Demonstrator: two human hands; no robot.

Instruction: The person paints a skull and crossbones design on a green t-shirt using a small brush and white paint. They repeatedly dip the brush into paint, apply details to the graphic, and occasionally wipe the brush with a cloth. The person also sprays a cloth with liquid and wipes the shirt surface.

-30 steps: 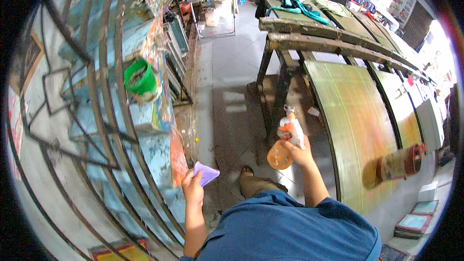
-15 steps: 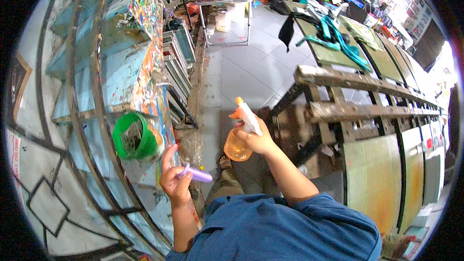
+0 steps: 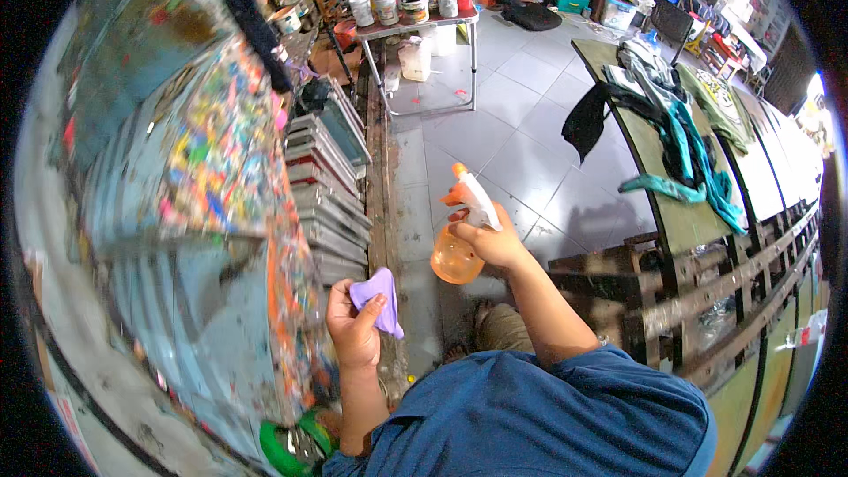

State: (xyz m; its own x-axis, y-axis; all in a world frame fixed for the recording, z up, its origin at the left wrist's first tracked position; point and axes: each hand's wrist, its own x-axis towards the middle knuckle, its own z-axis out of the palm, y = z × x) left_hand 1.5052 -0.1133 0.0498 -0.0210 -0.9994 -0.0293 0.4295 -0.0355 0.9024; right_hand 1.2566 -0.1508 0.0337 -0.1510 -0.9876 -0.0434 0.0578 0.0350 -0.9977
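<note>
My right hand (image 3: 481, 231) is wrapped round the neck and trigger of a spray bottle (image 3: 455, 258). The bottle has a clear orange body and a white and orange head, and it is upright with a slight tilt. Lower and to the left, my left hand (image 3: 357, 322) pinches a flat purple piece (image 3: 378, 299) between thumb and fingers. Whether that piece is cloth or soft plastic I cannot tell. Both hands are in the air above the walkway, apart from each other.
Paint-splattered steps (image 3: 221, 141) rise on my left, with a green bucket (image 3: 296, 449) low beside them. Framed screens (image 3: 322, 203) lean along the walkway. Ahead stands a table (image 3: 415, 25) crowded with paint tubs. On my right, a wooden rack (image 3: 689, 309) and boards with clothes (image 3: 680, 141) line the aisle.
My view has moved forward along the walkway; the green bucket has dropped to the lower edge. The purple piece has turned to show its broad face. The spray bottle stays in my right hand.
</note>
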